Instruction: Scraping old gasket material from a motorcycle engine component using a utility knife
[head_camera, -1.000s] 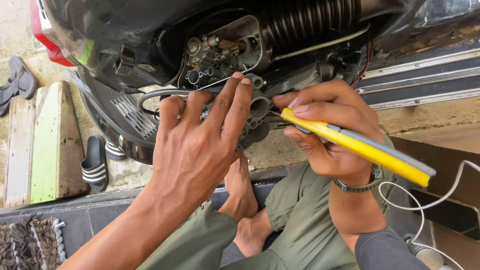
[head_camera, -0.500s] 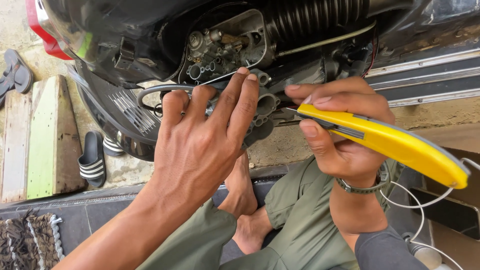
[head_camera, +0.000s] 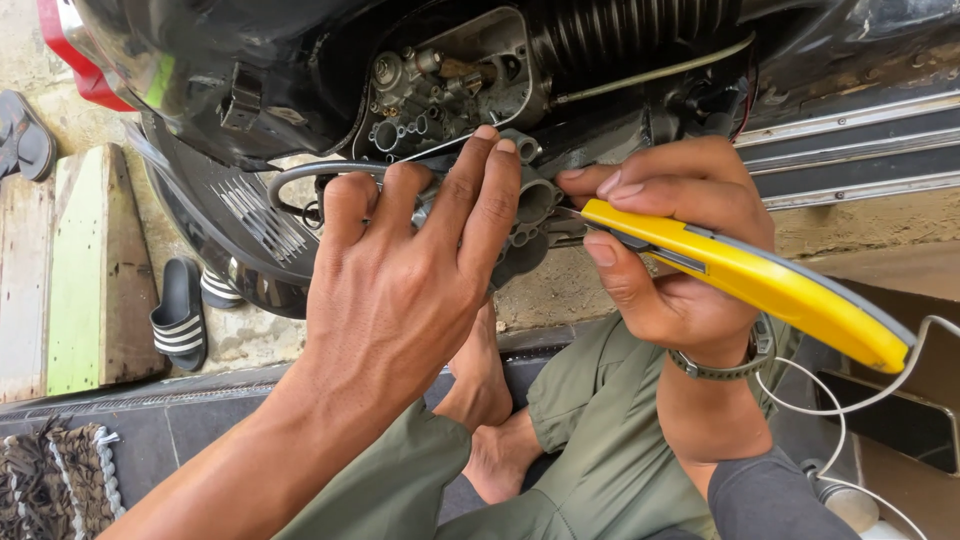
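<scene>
My left hand (head_camera: 405, 270) grips a grey metal carburetor part (head_camera: 535, 205) in front of a scooter's open engine bay (head_camera: 450, 80), fingers wrapped over it. My right hand (head_camera: 670, 245) holds a yellow utility knife (head_camera: 760, 285), its tip pointed left at the grey part between my hands. A watch (head_camera: 730, 365) sits on my right wrist. Most of the grey part is hidden behind my left fingers.
A black scooter body (head_camera: 230, 110) with a ribbed hose (head_camera: 630, 35) fills the top. Sandals (head_camera: 180, 315) and a green-edged plank (head_camera: 80, 270) lie at left. A white cable (head_camera: 850, 410) trails at right. My bare feet (head_camera: 490, 420) and green trousers are below.
Both hands have stayed on the grey part. The yellow knife's handle has swung lower and to the right, and the view has drawn slightly closer.
</scene>
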